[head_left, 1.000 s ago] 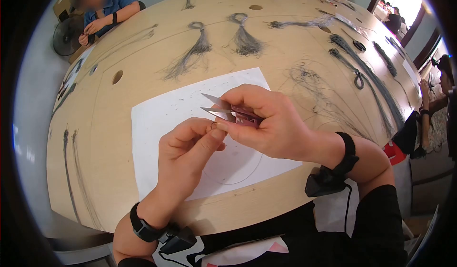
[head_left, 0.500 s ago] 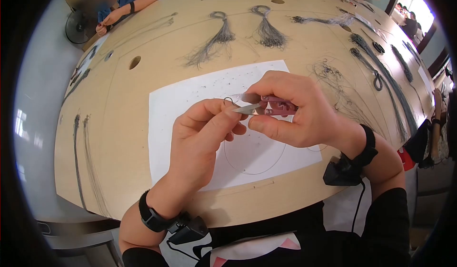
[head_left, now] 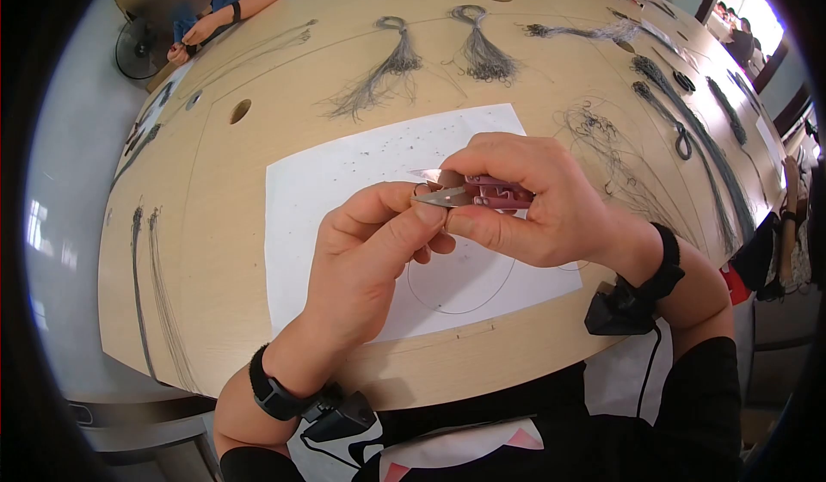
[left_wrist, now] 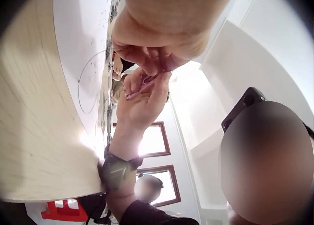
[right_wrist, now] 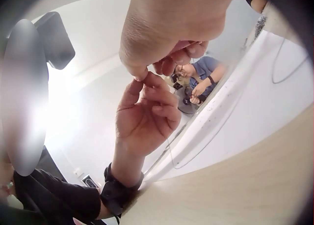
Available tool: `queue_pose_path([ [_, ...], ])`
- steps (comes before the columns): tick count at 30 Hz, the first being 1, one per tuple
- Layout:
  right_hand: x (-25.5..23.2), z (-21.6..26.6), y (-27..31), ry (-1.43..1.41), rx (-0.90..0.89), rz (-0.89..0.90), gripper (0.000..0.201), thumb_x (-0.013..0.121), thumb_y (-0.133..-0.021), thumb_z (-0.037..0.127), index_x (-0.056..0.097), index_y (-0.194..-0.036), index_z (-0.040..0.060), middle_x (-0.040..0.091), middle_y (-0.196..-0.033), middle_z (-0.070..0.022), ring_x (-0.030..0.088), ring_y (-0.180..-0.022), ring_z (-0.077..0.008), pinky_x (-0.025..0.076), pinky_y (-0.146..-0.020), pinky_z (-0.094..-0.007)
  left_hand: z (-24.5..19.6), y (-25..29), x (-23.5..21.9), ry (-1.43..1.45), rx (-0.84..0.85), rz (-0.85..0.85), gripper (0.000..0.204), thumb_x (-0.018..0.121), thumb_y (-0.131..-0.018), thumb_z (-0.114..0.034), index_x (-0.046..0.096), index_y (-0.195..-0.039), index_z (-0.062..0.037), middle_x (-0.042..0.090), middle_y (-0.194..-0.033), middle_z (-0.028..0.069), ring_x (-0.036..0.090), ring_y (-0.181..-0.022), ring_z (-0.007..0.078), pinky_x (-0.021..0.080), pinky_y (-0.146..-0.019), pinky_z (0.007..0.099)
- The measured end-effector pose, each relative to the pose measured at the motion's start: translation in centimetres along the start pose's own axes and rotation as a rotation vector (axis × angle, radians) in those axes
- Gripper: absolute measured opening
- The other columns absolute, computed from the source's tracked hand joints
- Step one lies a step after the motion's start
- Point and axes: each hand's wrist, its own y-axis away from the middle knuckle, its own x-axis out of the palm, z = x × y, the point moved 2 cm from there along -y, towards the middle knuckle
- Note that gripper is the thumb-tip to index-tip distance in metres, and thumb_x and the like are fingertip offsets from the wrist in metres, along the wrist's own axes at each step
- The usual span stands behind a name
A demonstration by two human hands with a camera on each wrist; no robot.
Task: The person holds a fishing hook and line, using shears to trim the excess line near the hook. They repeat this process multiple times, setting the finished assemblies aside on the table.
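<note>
Above a white sheet of paper (head_left: pixel 301 215), my left hand (head_left: pixel 366 250) pinches a thin dark wire (head_left: pixel 458 313) between thumb and index finger. A small curved end of the wire stands up at the fingertips, and the rest hangs in a wide loop over the paper. My right hand (head_left: pixel 546 202) grips thread snips with pinkish handles (head_left: pixel 502 194). Their pointed blades (head_left: pixel 447 196) are parted and lie right at the left fingertips, beside the curved wire end. In the right wrist view, the left hand (right_wrist: pixel 147 119) meets the right thumb, and the blades are hidden.
Small dark clippings dot the paper. Bundles of looped wire (head_left: pixel 487 52) lie beyond it, loose tangled wires (head_left: pixel 602 138) to the right, long dark strands (head_left: pixel 688 147) farther right, and thin strands (head_left: pixel 139 284) at left. Other people sit around the table (head_left: pixel 198 250).
The snips have moved from above the left hand down to its fingertips, their blades now at the curved wire end. The left hand keeps its pinch. The head view has shifted slightly.
</note>
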Motion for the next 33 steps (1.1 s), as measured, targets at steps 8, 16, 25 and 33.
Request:
queue_pose_path([
  [8,0.1,0.1,-0.1,0.062,-0.081,-0.001,0.019,0.061,-0.069,0.015,0.055,-0.08,0.0006,0.05,-0.06,-0.0081,0.047,-0.051,-0.0172,0.037,-0.044,-0.0256,0.1,-0.1,-0.2,0.009,-0.035,0.02,0.01,0.048,-0.079,-0.01,0.053,-0.087,-0.0052,0.057,-0.079,0.0054,0.051,-0.064,0.0121,0.04,-0.06,0.023],
  [16,0.1,0.1,-0.1,0.107,-0.087,0.006,0.018,0.06,-0.07,0.016,0.055,-0.079,0.0007,0.045,-0.055,-0.0078,0.042,-0.047,-0.0189,0.033,-0.044,-0.0275,0.0,-0.1,-0.2,-0.043,-0.027,-0.015,0.01,0.048,-0.079,-0.01,0.053,-0.087,-0.0051,0.057,-0.079,0.0054,0.052,-0.064,0.0119,0.041,-0.06,0.0228],
  [25,-0.2,0.0,0.2,-0.153,0.179,-0.016,0.023,0.062,-0.071,0.014,0.054,-0.085,-0.0018,0.05,-0.06,-0.0036,0.046,-0.054,-0.0075,0.036,-0.048,-0.0204,0.0,-0.2,0.0,-0.034,-0.009,-0.023,0.008,0.05,-0.079,-0.011,0.053,-0.082,-0.0047,0.056,-0.076,0.0044,0.052,-0.064,0.0114,0.04,-0.059,0.0213],
  [33,0.3,0.8,0.4,-0.411,0.254,-0.065,0.024,0.057,-0.072,0.004,0.049,-0.092,-0.0046,0.052,-0.076,-0.0044,0.048,-0.066,-0.0055,0.04,-0.057,-0.0173,0.2,0.1,0.5,-0.108,-0.002,-0.034,0.007,0.051,-0.078,-0.01,0.053,-0.08,-0.0043,0.055,-0.072,0.0024,0.052,-0.064,0.0104,0.04,-0.058,0.0209],
])
